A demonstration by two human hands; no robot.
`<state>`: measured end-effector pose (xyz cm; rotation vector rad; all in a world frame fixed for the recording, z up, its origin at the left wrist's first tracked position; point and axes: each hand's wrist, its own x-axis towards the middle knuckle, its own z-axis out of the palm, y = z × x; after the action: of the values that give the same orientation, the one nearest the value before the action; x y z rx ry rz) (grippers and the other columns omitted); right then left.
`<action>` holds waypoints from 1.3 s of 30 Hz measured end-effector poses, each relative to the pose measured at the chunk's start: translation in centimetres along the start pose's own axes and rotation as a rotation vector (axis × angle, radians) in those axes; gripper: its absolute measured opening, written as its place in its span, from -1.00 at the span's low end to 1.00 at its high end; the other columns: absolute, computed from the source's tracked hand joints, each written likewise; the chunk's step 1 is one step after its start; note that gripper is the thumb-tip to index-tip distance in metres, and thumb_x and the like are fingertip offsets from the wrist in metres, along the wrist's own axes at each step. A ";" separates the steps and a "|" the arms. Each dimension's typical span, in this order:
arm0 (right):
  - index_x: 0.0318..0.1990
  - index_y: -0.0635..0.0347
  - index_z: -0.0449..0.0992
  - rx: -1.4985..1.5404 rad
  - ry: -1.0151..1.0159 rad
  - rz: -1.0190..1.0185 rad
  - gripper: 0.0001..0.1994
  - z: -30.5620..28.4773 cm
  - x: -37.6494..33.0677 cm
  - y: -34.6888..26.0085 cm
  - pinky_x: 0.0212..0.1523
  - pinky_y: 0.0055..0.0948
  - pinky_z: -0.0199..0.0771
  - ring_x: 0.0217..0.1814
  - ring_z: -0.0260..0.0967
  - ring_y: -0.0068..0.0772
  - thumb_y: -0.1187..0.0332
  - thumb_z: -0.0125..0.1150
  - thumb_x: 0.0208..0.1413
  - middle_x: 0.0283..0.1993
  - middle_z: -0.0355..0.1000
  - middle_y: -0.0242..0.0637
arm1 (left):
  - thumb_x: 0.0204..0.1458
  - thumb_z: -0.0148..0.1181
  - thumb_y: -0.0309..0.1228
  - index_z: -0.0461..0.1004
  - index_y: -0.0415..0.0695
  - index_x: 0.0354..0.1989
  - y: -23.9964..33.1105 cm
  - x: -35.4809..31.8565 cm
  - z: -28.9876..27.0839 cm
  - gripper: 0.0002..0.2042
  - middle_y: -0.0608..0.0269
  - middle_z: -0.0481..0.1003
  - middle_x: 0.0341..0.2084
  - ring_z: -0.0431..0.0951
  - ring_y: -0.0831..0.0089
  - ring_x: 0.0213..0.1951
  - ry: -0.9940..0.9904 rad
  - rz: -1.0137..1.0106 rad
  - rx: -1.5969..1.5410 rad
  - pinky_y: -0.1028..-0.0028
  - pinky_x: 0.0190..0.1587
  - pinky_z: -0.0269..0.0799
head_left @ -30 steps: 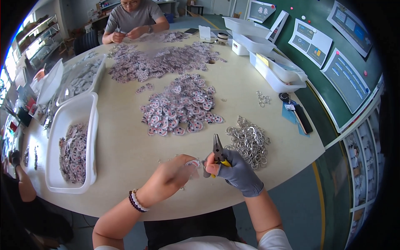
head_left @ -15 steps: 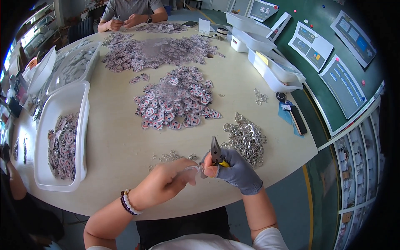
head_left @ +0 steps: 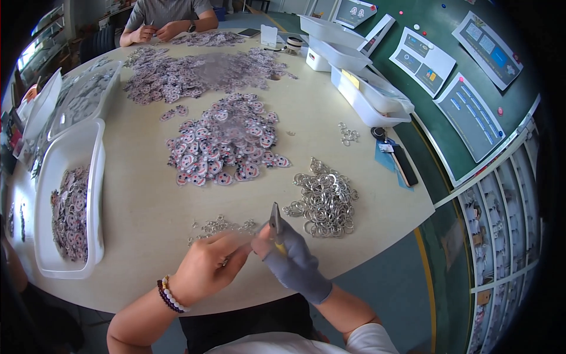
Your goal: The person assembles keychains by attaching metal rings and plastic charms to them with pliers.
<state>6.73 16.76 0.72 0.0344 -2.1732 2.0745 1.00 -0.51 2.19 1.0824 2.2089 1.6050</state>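
Right hand: your gloved right hand is closed round the pliers, nose pointing up and away from you; whether the jaws are parted, cannot tell.
Left hand: your bare left hand has its fingers curled in close, tips meeting the right fingertips. Blur there; cannot tell what, if anything, is pinched.
Small rings: scattered small rings just beyond your left fingers, some partly hidden by them.
Big rings: a tangled heap of big rings beyond your right fingers and off to their right; plenty left.
Near heap: charms in a near heap, straight out past both sets of fingers. Look loose and unworked; a large share left.
Far heap: more charms in a far heap, well beyond the near one, broader. Also looks unworked.
Tub: white tub well left of your left fingers, with tubbed charms on its floor. Metal seems to show among them, so likely the done ones.
Tally: by my reading, early on; the tubbed lot looks smaller than the two heaps outside.
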 end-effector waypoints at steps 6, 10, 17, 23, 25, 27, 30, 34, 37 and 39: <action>-0.33 0.16 0.38 -0.753 0.015 -0.132 -0.73 -3.5 4.6 -1.7 -0.37 -0.33 0.41 -0.33 0.45 -0.27 0.16 0.24 0.15 -0.39 0.41 -0.22 | 0.10 0.09 -0.61 0.46 -0.27 -0.16 -1.2 -0.4 -0.9 -0.86 0.16 0.49 -0.42 0.52 0.40 -0.47 0.098 -0.154 -0.187 0.45 -0.38 0.48; -0.28 0.12 0.47 -1.455 0.070 -0.277 -0.80 -8.7 8.3 -0.4 -0.27 -0.16 0.45 -0.26 0.45 -0.14 0.23 0.24 0.00 -0.30 0.44 -0.21 | 0.17 0.00 -0.61 0.42 -0.34 -0.13 -1.4 0.2 -0.6 -0.85 0.25 0.47 -0.39 0.49 0.60 -0.42 0.123 -0.242 -0.447 0.56 -0.39 0.50; -0.30 0.09 0.52 -1.704 -0.121 -0.069 -0.81 -8.9 10.5 0.8 -0.14 -0.15 0.47 -0.15 0.48 -0.13 0.23 0.24 -0.02 -0.27 0.49 -0.22 | 0.17 -0.03 -0.62 0.40 -0.36 -0.09 -2.1 0.3 -0.9 -0.83 0.22 0.48 -0.35 0.54 0.58 -0.40 0.099 -0.248 -0.443 0.57 -0.35 0.52; -0.33 0.21 0.50 -1.234 -0.091 -0.140 -0.80 -9.5 8.4 -1.7 -0.23 -0.22 0.46 -0.33 0.47 -0.16 0.24 0.24 0.07 -0.38 0.46 -0.15 | 0.11 0.00 -0.66 0.41 -0.32 -0.08 -1.8 0.1 -0.4 -0.79 0.20 0.52 -0.37 0.56 0.52 -0.44 0.037 -0.268 -0.430 0.53 -0.36 0.51; -0.29 0.23 0.50 -1.058 -0.107 -0.156 -0.78 -8.9 7.6 -3.2 -0.24 -0.27 0.45 -0.36 0.46 -0.21 0.23 0.26 0.10 -0.39 0.44 -0.13 | 0.09 0.01 -0.67 0.41 -0.31 -0.08 -1.6 0.1 -0.4 -0.78 0.17 0.53 -0.36 0.56 0.51 -0.46 0.022 -0.271 -0.384 0.51 -0.36 0.50; -0.25 0.24 0.51 -0.775 -0.165 0.138 -0.83 -7.5 6.6 -5.3 -0.21 -0.42 0.42 -0.34 0.45 -0.45 0.31 0.25 0.14 -0.42 0.46 -0.23 | 0.07 0.06 -0.63 0.42 -0.30 -0.09 -1.4 0.0 -0.4 -0.78 0.05 0.53 -0.34 0.57 0.32 -0.45 -0.034 -0.260 -0.293 0.40 -0.32 0.49; -0.28 0.25 0.51 -0.232 -0.160 0.118 -0.86 -6.4 4.7 -5.0 -0.16 -0.51 0.40 -0.26 0.42 -0.59 0.36 0.22 0.17 -0.38 0.49 -0.33 | 0.09 0.09 -0.58 0.44 -0.30 -0.12 -0.9 0.1 -0.1 -0.82 -0.02 0.51 -0.32 0.55 0.11 -0.37 0.008 -0.110 -0.161 0.31 -0.27 0.46; -0.29 0.27 0.50 -0.062 -0.140 0.176 -0.89 -5.0 3.6 -5.3 -0.08 -0.48 0.43 -0.14 0.46 -0.53 0.41 0.23 0.15 -0.30 0.52 -0.34 | 0.10 0.11 -0.55 0.44 -0.29 -0.15 -1.0 0.1 0.2 -0.84 -0.05 0.50 -0.33 0.51 -0.03 -0.30 0.019 -0.061 -0.127 0.26 -0.23 0.45; -0.30 0.27 0.50 0.059 -0.154 0.179 -0.89 -4.4 3.3 -5.6 -0.03 -0.47 0.43 -0.08 0.49 -0.47 0.41 0.24 0.15 -0.32 0.50 -0.32 | 0.11 0.11 -0.55 0.43 -0.29 -0.18 -0.9 0.2 0.2 -0.87 -0.04 0.48 -0.36 0.51 -0.03 -0.32 0.022 0.007 -0.089 0.25 -0.26 0.44; -0.30 0.27 0.49 0.061 -0.160 0.209 -0.90 -4.2 3.2 -5.7 0.02 -0.45 0.42 -0.03 0.49 -0.43 0.42 0.23 0.16 -0.37 0.46 -0.36 | 0.10 0.12 -0.56 0.43 -0.29 -0.19 -0.8 0.2 0.2 -0.87 -0.04 0.46 -0.39 0.50 -0.04 -0.34 0.016 0.047 -0.032 0.22 -0.28 0.43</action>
<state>4.55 20.91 6.93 -0.0230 -2.2928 2.3252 0.57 -0.36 1.44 1.1241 2.1754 1.6677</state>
